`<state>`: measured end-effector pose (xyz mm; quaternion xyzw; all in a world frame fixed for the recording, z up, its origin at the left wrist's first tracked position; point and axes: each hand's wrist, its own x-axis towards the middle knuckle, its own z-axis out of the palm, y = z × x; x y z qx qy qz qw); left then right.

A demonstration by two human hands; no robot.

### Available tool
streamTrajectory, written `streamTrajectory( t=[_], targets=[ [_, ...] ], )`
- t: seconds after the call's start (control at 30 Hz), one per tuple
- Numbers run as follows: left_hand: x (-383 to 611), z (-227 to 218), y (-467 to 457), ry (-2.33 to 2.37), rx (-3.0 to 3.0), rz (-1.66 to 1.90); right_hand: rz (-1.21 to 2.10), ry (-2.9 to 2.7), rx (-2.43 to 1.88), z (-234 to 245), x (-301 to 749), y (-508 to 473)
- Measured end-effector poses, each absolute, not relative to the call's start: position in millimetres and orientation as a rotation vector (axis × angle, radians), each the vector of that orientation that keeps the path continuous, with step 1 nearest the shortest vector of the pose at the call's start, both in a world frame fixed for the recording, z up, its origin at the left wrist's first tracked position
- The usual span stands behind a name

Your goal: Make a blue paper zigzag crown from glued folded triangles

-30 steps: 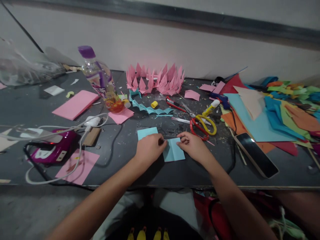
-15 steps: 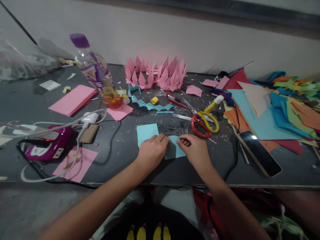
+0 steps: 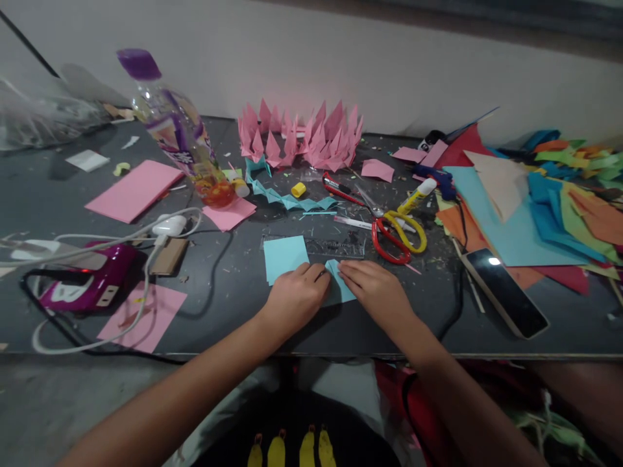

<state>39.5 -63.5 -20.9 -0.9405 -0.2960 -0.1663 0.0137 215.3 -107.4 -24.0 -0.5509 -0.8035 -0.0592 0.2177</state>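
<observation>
A small light blue paper square (image 3: 339, 292) lies on the dark table with its top corner folded over, partly covered by my hands. My left hand (image 3: 298, 295), fingers curled together, holds its left side down. From the right, my right hand (image 3: 377, 290) presses its closed fingers on the folded part. Just left of it, a stack of blue paper squares (image 3: 286, 254) sits partly under my left hand. Behind the squares lies a clear ruler (image 3: 335, 246). Scissors (image 3: 390, 240) with one red and one yellow handle rest to the right.
A tilted bottle (image 3: 182, 139), pink paper petals (image 3: 335, 139) and a blue folded strip (image 3: 287, 200) stand behind. A glue stick (image 3: 417, 196), a phone (image 3: 506, 293) and coloured paper (image 3: 506, 227) are on the right. A purple power adapter (image 3: 92, 279) with cables lies left.
My right hand has moved slightly left, closer to my left hand. Its fingers have gone from pinching the paper's raised edge to lying flatter on the fold. The view has shifted a little.
</observation>
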Motion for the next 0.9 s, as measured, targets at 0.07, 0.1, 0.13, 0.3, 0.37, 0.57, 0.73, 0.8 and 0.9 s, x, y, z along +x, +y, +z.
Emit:
streamTrajectory(
  t=[0.07,0.1,0.13,0.3,0.37,0.57,0.73,0.8,0.9],
  targets=[
    [39,-21,-64,-0.899,-2.938,-0.511,-0.170,-2.328,-1.436,-23,223,-106],
    [39,-21,-64,-0.887,-2.941,-0.511,-0.171,-2.374,-1.401,-23,226,-106],
    [39,-21,-63,-0.871,-2.946,-0.513,-0.171,-2.411,-1.370,-22,229,-105],
    [38,-22,-60,-0.798,-3.013,-0.501,-0.166,-2.497,-1.260,-22,238,-102],
    [38,-22,-59,-0.792,-3.050,-0.491,-0.158,-2.484,-1.253,-23,237,-102],
    [38,-20,-57,-0.751,-3.108,-0.483,-0.086,-2.462,-1.253,-24,236,-102],
    [37,-20,-56,-0.724,-3.117,-0.492,-0.057,-2.432,-1.235,-25,237,-101],
    [37,-20,-56,-0.716,-3.123,-0.478,-0.033,-2.421,-1.226,-25,237,-100],
    [37,-20,-55,-0.717,-3.132,-0.450,0.000,-2.416,-1.231,-25,238,-99]
  ],
)
